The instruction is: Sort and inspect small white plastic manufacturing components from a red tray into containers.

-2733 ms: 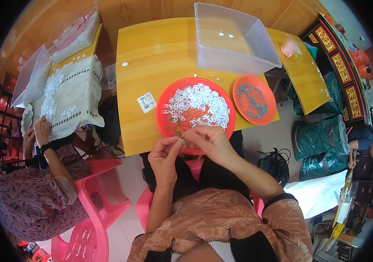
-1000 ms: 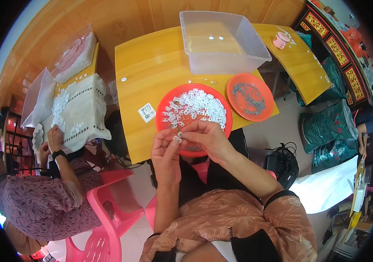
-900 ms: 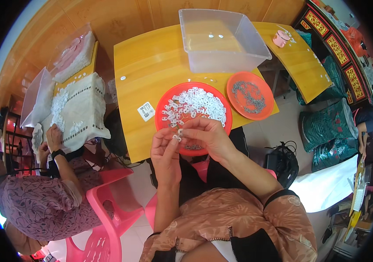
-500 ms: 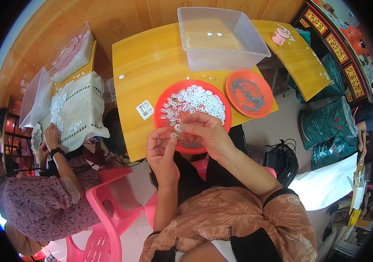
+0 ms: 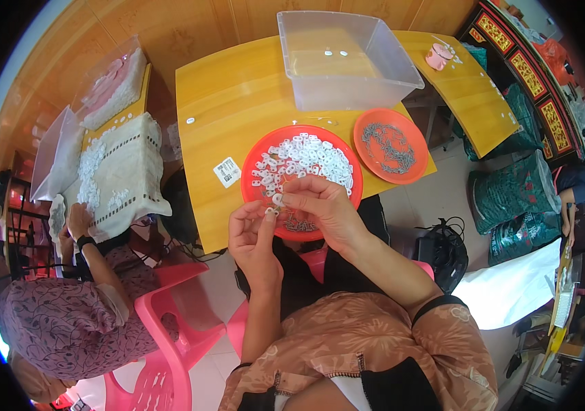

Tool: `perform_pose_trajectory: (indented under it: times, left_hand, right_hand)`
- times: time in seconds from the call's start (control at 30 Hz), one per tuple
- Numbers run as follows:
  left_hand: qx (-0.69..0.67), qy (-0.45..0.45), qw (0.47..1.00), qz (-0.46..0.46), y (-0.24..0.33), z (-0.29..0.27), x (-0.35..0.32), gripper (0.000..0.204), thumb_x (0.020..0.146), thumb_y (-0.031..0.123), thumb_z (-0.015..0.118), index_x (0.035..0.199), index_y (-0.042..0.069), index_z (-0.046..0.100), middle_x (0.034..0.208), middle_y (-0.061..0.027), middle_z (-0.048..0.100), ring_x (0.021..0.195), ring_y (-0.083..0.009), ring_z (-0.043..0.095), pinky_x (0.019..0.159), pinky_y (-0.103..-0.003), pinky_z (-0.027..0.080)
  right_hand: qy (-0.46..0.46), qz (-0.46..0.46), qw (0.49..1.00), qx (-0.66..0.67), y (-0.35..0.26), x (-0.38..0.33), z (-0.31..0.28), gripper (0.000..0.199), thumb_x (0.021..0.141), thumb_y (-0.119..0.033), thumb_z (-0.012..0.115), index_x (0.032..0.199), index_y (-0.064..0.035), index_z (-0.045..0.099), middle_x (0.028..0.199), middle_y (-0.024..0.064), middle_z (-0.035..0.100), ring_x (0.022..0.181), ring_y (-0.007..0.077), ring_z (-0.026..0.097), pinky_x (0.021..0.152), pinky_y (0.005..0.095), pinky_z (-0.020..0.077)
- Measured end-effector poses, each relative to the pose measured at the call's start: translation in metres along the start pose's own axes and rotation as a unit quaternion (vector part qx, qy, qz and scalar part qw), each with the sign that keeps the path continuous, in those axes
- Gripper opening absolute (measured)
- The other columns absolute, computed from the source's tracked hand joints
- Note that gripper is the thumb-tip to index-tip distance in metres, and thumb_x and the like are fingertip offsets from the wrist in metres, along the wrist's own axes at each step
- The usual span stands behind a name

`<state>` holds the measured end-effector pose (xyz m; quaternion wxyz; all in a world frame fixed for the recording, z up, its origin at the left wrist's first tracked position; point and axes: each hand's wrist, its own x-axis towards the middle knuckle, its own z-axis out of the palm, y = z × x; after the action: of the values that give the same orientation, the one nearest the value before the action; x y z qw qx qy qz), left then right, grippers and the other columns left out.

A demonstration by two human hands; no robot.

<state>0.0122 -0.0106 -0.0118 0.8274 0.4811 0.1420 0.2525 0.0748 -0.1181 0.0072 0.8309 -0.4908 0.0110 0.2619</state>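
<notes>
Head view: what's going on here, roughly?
The person's left hand and right hand are close together over the near part of a red tray, each pinching a small white piece; whether those two are joined is too small to tell. More white pieces lie in the tray, and an orange plate of grey bits sits to its right. At the left, a co-worker's hand is beside white pieces on a cloth.

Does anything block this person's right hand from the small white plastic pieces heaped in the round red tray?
Nothing visible does. The right hand, a small white plastic piece pinched at its fingertips, is partly over the round red plastic tray; the heaped white pieces lie uncovered just beyond. The left hand is alongside, not between.
</notes>
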Motion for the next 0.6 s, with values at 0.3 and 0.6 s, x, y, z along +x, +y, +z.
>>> perform_pose_trajectory:
  times: [0.3, 0.6]
  left_hand:
    - [0.021, 0.025, 0.999, 0.035, -0.0059, -0.0014, -0.0003, 0.02, 0.083, -0.006, 0.057, 0.102, -0.002, 0.052, 0.089, -0.007, 0.058, 0.077, -0.016, 0.062, 0.07, -0.024, 0.052]
    - [0.02, 0.018, 0.999, 0.043, -0.0034, 0.0008, -0.0039, 0.023, 0.081, -0.009, 0.06, 0.102, -0.002, 0.052, 0.088, -0.0063, 0.06, 0.082, -0.0113, 0.061, 0.073, -0.021, 0.05]
  right_hand:
    - [-0.02, -0.086, 0.995, -0.034, 0.0035, -0.0012, 0.0028, 0.012, 0.082, 0.0, 0.063, 0.093, 0.0015, 0.062, 0.091, 0.0072, 0.065, 0.085, 0.0108, 0.061, 0.076, 0.0223, 0.0499]
    - [-0.031, -0.146, 0.98, -0.133, 0.0036, -0.0057, 0.0062, 0.013, 0.082, 0.001, 0.063, 0.095, 0.0034, 0.06, 0.088, 0.0075, 0.065, 0.08, 0.0096, 0.061, 0.071, 0.0219, 0.0507]
